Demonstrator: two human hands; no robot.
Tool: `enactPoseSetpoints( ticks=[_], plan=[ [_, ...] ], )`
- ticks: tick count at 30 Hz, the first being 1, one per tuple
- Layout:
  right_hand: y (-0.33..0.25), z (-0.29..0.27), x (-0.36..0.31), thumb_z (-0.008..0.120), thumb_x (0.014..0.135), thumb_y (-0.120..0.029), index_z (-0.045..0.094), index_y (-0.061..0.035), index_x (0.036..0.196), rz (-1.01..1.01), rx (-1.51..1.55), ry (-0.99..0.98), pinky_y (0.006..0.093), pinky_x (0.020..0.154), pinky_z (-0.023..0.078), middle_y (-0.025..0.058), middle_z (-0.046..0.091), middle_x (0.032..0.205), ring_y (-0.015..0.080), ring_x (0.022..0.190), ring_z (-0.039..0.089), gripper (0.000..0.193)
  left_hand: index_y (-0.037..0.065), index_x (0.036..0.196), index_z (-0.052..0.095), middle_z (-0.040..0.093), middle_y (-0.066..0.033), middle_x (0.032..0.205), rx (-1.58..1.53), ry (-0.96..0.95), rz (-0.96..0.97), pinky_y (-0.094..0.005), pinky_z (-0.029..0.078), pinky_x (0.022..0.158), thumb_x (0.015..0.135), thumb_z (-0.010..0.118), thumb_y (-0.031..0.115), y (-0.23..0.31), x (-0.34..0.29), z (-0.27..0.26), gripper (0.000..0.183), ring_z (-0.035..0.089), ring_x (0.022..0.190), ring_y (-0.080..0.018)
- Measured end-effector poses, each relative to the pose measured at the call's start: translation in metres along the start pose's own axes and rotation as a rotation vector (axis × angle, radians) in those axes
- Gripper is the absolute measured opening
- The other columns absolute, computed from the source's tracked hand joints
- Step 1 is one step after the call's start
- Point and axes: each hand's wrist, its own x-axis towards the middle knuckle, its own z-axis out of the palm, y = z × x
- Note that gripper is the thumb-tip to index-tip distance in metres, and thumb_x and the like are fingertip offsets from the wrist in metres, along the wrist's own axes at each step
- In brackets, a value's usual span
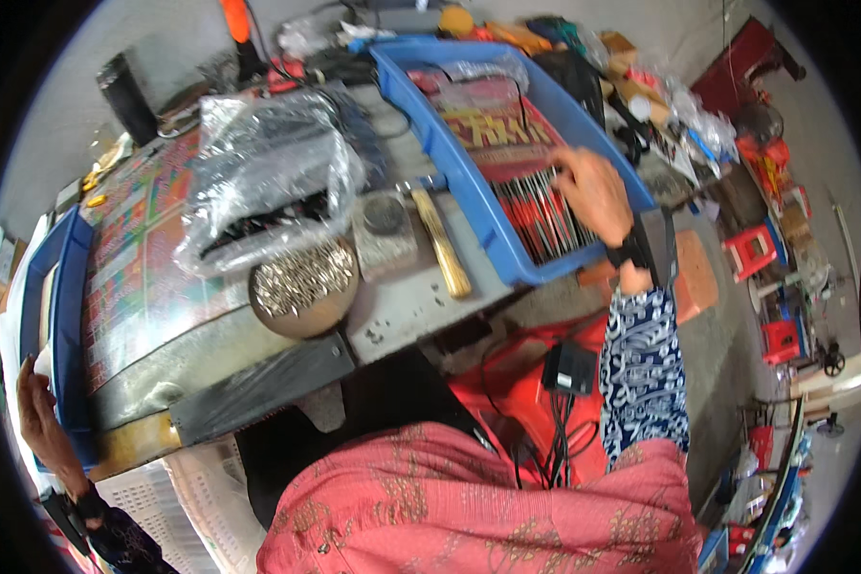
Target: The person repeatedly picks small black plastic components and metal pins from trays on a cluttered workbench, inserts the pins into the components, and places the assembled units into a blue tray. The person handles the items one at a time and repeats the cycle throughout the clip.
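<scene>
My right hand is over the near part of a blue plastic tray, palm down with fingers curled. Its fingertips are at a row of slim dark and silvery pieces lined up side by side on red. What it pinches is too small to make out. At the far left, my left hand is beside the near end of a second blue tray. Its fingers stretch upward, slightly apart, near something whitish. No held thing shows in it.
On the bench stand a bowl of small metal parts, a block with a dark round top and a wooden-handled hammer. A clear plastic bag of dark pieces lies behind. A red stool with cables is below.
</scene>
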Motion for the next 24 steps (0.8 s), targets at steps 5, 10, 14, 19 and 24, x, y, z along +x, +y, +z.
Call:
enactPoseSetpoints(
  ticks=[5,10,14,19,24],
  plan=[
    [0.007,-0.005,0.000,0.068,0.079,-0.013,0.065,-0.0059,0.106,0.065,0.193,-0.054,0.0434,0.068,0.051,0.0156,0.068,0.078,0.0344,0.075,0.067,0.027,0.004,0.137,0.056,0.062,-0.0028,0.129,-0.196,-0.174,-0.037,-0.0204,0.045,0.089,0.106,0.045,0.016,0.040,-0.017,0.006,0.035,0.057,0.104,-0.0063],
    [-0.004,-0.014,-0.007,0.072,0.082,-0.015,0.067,0.0016,0.102,0.137,0.380,-0.083,0.0357,0.057,0.053,0.0125,0.067,0.070,0.0238,0.060,0.066,0.026,0.002,0.137,0.057,0.062,-0.0047,0.132,-0.232,-0.167,-0.114,-0.0224,0.045,0.092,0.106,0.047,0.016,0.059,-0.033,0.011,0.035,0.059,0.107,-0.0075],
    [-0.004,-0.023,-0.012,0.069,0.088,-0.016,0.066,0.0035,0.092,0.164,0.450,-0.185,0.0278,0.048,0.049,0.0071,0.064,0.068,0.0115,0.051,0.060,0.020,0.002,0.137,0.056,0.062,-0.0067,0.131,-0.168,-0.189,-0.020,-0.0229,0.045,0.091,0.105,0.048,0.015,0.067,-0.047,0.014,0.035,0.059,0.105,-0.0084],
    [-0.001,-0.030,-0.020,0.066,0.091,-0.018,0.062,0.0007,0.083,0.116,0.481,-0.283,0.0246,0.048,0.043,0.0014,0.057,0.065,0.0063,0.051,0.054,0.021,0.001,0.135,0.057,0.064,-0.0076,0.127,-0.338,-0.257,-0.085,-0.0234,0.046,0.091,0.104,0.051,0.015,0.073,-0.056,0.018,0.035,0.060,0.102,-0.0090],
    [-0.007,-0.036,-0.023,0.064,0.094,-0.021,0.062,-0.0007,0.085,0.139,0.397,-0.271,0.0238,0.052,0.042,-0.0017,0.052,0.066,0.0051,0.054,0.050,0.022,-0.001,0.133,0.058,0.065,-0.0072,0.120,-0.434,-0.287,-0.083,-0.0233,0.046,0.089,0.103,0.052,0.012,0.087,-0.068,0.027,0.033,0.059,0.098,-0.0093]
  ],
)
